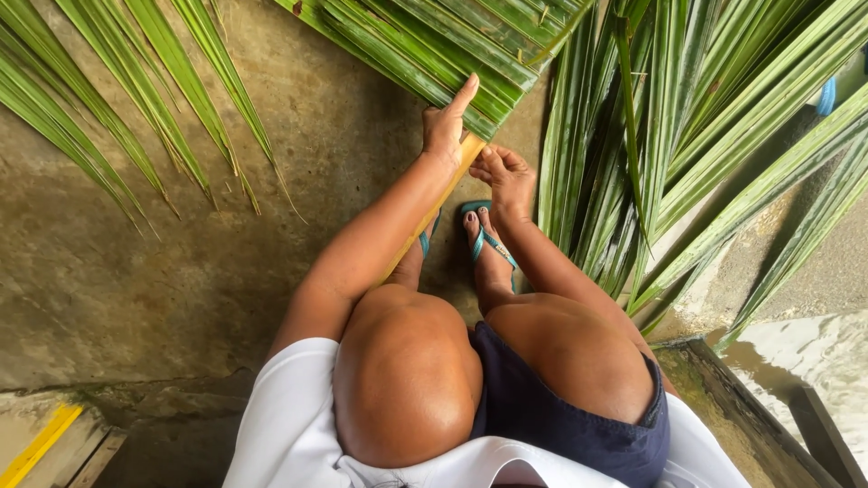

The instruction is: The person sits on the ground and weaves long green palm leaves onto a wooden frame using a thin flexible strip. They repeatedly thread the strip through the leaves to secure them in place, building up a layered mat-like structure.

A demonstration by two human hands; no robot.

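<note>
I sit looking down over my knees at a palm frond whose yellow-tan midrib (470,152) runs toward me between my legs. My left hand (445,126) rests on the midrib with its forefinger stretched up onto the folded green leaflets (434,54). My right hand (506,176) is just beside it, fingers curled at the midrib's edge near the long loose leaflets (633,163) that hang to the right. Whether either hand pinches a leaflet is hidden by the fingers.
My feet in teal sandals (488,242) stand on a stained concrete floor (181,253). More palm leaflets (108,99) fan across the upper left. A wooden edge (768,425) and wet ground lie at the lower right; a yellow strip (36,447) sits lower left.
</note>
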